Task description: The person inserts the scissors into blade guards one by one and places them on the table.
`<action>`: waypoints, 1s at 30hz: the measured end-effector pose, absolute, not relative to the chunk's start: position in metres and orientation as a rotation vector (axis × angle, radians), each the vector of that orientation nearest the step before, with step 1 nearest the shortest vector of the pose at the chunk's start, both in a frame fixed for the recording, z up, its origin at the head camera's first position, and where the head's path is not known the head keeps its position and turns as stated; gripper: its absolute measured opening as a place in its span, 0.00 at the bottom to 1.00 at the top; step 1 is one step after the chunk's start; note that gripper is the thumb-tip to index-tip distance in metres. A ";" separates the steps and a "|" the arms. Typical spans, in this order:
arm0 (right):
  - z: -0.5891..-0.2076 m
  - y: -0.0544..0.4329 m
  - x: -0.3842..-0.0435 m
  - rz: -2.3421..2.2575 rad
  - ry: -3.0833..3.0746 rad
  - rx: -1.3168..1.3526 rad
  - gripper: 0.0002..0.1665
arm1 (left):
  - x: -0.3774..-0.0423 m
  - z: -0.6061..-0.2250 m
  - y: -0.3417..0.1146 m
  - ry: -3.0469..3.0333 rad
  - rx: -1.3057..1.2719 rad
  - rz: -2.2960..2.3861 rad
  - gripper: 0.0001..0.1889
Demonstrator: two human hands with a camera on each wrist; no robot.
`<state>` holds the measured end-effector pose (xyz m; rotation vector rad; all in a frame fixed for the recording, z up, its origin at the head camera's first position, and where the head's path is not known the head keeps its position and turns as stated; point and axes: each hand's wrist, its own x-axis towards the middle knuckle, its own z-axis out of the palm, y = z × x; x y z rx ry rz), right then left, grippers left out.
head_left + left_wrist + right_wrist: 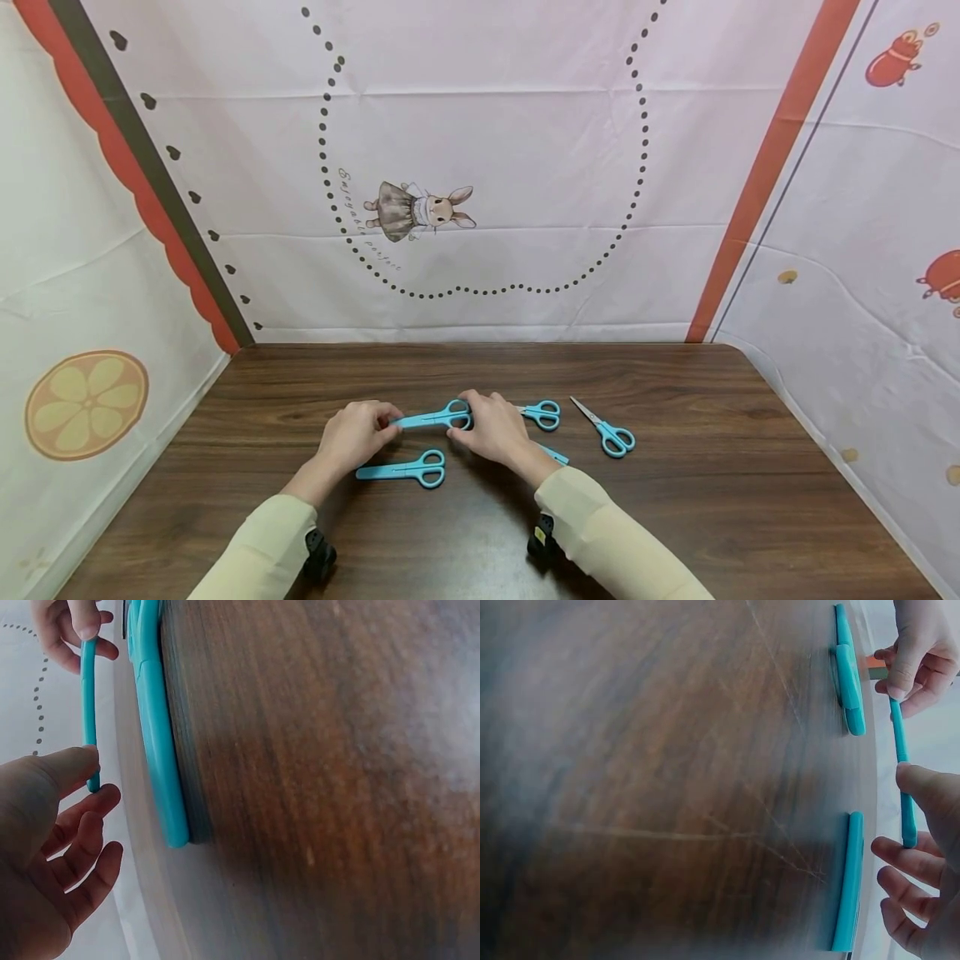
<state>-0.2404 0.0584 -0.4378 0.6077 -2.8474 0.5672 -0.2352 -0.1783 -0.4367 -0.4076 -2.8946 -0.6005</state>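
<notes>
A pair of turquoise-handled scissors (429, 418) in a turquoise sheath is held level between both hands. My left hand (357, 433) pinches the closed tip of the sheath with thumb and index finger; its other fingers are loosely bent in the left wrist view. At the opposite end, my right hand (491, 427) grips the handle loops between thumb and fingers. A second sheathed pair of scissors (405, 470) lies on the table nearer the body, and its edge shows in the left wrist view (159, 742). The blades of the held pair are hidden inside the sheath.
Bare-bladed scissors (615, 440) lie at the right on the brown wooden table (712, 492). Another pair of scissors (544, 414) lies just beyond the right hand, its blades partly covered from view. A loose turquoise sheath (847, 881) lies beneath the right forearm.
</notes>
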 end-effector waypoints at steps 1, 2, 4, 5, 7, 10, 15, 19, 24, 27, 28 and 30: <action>-0.438 0.058 -0.241 0.566 -2.853 0.605 0.32 | -0.236 -0.437 -0.178 -2.895 -0.407 -0.600 0.06; -0.438 0.058 -0.241 0.568 -2.860 0.602 0.32 | -0.237 -0.437 -0.179 -2.897 -0.407 -0.599 0.06; -0.438 0.057 -0.241 0.568 -2.869 0.594 0.32 | -0.238 -0.438 -0.179 -2.896 -0.407 -0.592 0.06; -0.438 0.057 -0.241 0.564 -2.873 0.590 0.32 | -0.239 -0.438 -0.179 -2.899 -0.405 -0.588 0.06; -0.438 0.057 -0.242 0.556 -2.876 0.587 0.32 | -0.240 -0.438 -0.179 -2.904 -0.400 -0.582 0.06; -0.439 0.056 -0.243 0.545 -2.866 0.590 0.32 | -0.242 -0.438 -0.179 -2.913 -0.396 -0.574 0.06; -0.438 0.054 -0.244 0.541 -2.854 0.593 0.32 | -0.244 -0.437 -0.179 -2.932 -0.382 -0.575 0.07; -0.439 0.051 -0.246 0.530 -2.855 0.592 0.32 | -0.245 -0.438 -0.180 -2.942 -0.368 -0.568 0.07; -0.440 0.047 -0.249 0.512 -2.872 0.585 0.32 | -0.245 -0.439 -0.183 -2.952 -0.354 -0.560 0.08; -0.441 0.045 -0.250 0.506 -2.882 0.587 0.32 | -0.245 -0.440 -0.185 -2.961 -0.341 -0.561 0.07; -0.441 0.044 -0.250 0.501 -2.888 0.586 0.32 | -0.245 -0.440 -0.185 -2.965 -0.337 -0.559 0.07; -0.440 0.043 -0.250 0.493 -2.896 0.587 0.32 | -0.245 -0.439 -0.186 -2.970 -0.334 -0.555 0.08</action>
